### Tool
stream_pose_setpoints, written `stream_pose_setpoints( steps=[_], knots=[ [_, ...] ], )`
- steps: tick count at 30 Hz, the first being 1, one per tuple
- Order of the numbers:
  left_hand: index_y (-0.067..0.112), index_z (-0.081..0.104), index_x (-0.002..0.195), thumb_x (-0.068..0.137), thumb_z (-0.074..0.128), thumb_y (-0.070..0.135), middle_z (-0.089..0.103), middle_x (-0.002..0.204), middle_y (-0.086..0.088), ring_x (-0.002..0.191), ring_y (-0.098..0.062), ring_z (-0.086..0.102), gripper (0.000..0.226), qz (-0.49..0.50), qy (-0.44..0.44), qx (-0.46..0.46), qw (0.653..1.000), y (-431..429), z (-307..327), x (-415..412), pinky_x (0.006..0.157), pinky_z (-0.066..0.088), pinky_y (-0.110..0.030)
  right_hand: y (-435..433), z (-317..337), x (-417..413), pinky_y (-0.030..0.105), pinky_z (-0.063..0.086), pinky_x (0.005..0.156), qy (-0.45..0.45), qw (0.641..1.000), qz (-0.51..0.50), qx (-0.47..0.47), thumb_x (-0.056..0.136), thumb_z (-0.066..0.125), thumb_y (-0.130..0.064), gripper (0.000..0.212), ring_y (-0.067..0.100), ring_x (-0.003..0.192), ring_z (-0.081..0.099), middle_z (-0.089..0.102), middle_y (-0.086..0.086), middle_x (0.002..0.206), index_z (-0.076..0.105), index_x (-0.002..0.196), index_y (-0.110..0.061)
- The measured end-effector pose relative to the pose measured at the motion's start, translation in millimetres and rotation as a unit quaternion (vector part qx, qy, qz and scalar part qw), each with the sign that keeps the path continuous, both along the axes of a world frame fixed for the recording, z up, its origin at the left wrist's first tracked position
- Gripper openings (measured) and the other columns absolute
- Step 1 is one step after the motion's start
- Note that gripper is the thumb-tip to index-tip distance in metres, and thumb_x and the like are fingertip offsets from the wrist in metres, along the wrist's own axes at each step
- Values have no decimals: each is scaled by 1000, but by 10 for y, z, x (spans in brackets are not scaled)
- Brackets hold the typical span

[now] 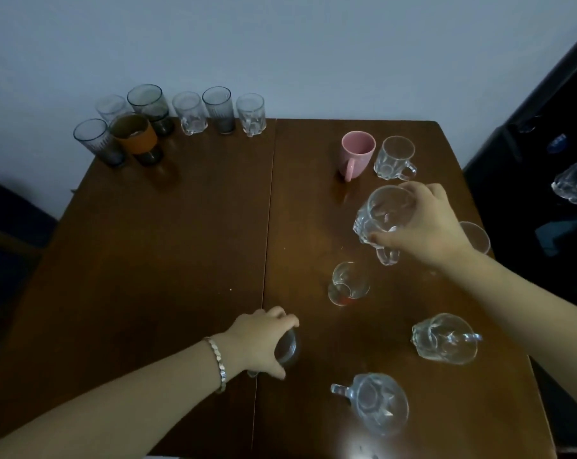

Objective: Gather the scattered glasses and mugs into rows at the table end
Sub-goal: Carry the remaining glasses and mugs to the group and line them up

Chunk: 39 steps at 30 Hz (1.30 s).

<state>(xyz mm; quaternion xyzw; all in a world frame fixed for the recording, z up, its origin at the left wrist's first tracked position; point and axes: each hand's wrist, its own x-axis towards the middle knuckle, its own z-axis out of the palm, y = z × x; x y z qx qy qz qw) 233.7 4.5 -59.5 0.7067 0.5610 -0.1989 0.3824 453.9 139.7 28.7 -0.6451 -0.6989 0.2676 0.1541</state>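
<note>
My right hand [429, 223] grips a clear glass mug [381, 217] and holds it tilted above the right side of the brown table [148, 260]. My left hand [264, 342] is closed over a small clear glass [288, 347] standing near the table's middle seam. Several glasses stand grouped at the far left end, among them an amber glass with an orange band [134, 134] and a smoked tumbler [218, 109]. A pink mug [356, 155] and a clear mug [394, 159] stand at the far right.
A small glass with red residue [346, 284] stands mid-right. Two clear mugs [446, 339] [378, 404] sit near the front right; another glass [476, 236] is partly hidden behind my right wrist. Dark furniture holding a glass mug [575, 182] stands right of the table.
</note>
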Motion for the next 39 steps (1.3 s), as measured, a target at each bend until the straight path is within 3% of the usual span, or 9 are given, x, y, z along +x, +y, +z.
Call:
stream_pose_setpoints(
  steps=[4, 10, 15, 19, 21, 24, 28, 32, 39],
  knots=[
    [24, 38, 135, 74, 75, 33, 48, 136, 2, 119, -21, 51, 72, 80, -47, 70, 993, -146, -50, -124, 94, 48, -31, -227, 136, -160, 20, 38, 89, 20, 999, 33, -7, 59, 89, -29, 91, 6, 103, 42, 40, 4, 135, 42, 136, -16],
    [29, 44, 119, 70, 80, 33, 51, 113, 10, 105, -12, 57, 61, 260, -99, 138, 951, -131, 138, -770, 78, 45, -18, -350, 153, -664, 22, 42, 93, 31, 998, 58, -22, 57, 89, -30, 92, 10, 105, 48, 39, -2, 126, 42, 135, -17],
    [28, 46, 122, 70, 79, 37, 46, 115, 7, 100, -12, 53, 63, 324, -69, 211, 920, 190, 434, -1606, 80, 43, -22, -272, 63, -1329, 20, 39, 86, 47, 995, 81, -46, 57, 89, -28, 90, 7, 102, 47, 46, -7, 118, 43, 133, -16],
    [26, 45, 124, 70, 78, 40, 49, 123, 1, 103, -18, 55, 65, 356, -46, 245, 901, 659, 622, -2366, 80, 45, -28, -52, -44, -1970, 26, 45, 92, 69, 992, 68, -77, 55, 90, -27, 92, 12, 109, 53, 54, -4, 122, 43, 133, -15],
    [23, 43, 123, 71, 78, 41, 51, 123, 0, 109, -22, 57, 65, 351, -46, 270, 895, 954, 684, -2694, 82, 48, -32, 105, -90, -2281, 26, 46, 92, 66, 993, 61, -80, 56, 89, -28, 92, 13, 110, 53, 53, -7, 119, 42, 134, -15],
    [21, 44, 113, 73, 75, 43, 53, 111, 1, 100, -25, 60, 55, 312, -39, 309, 898, 1457, 740, -3031, 75, 50, -34, 371, -182, -2692, 24, 44, 88, 62, 993, 42, -89, 56, 89, -30, 94, 13, 109, 53, 54, -4, 124, 41, 135, -16],
    [19, 42, 128, 78, 69, 45, 58, 116, -6, 96, -29, 64, 62, 251, -10, 346, 904, 2172, 636, -3196, 68, 48, -32, 726, -360, -3080, 27, 48, 89, 47, 995, 16, -87, 55, 88, -33, 91, 15, 109, 55, 56, -2, 125, 43, 133, -16],
    [16, 41, 132, 84, 63, 45, 56, 119, -13, 100, -31, 62, 61, 194, 45, 327, 924, 2753, 436, -3216, 70, 47, -33, 1063, -555, -3319, 30, 50, 91, 37, 995, -7, -88, 56, 89, -32, 92, 15, 110, 56, 57, -2, 124, 43, 134, -15],
    [17, 37, 137, 85, 63, 41, 50, 127, -17, 112, -35, 58, 63, 211, 78, 261, 939, 3191, 43, -3276, 81, 52, -37, 1672, -888, -3656, 34, 47, 100, 12, 997, -24, -73, 58, 87, -32, 94, 18, 120, 51, 52, 0, 131, 39, 138, -16]
  ],
)
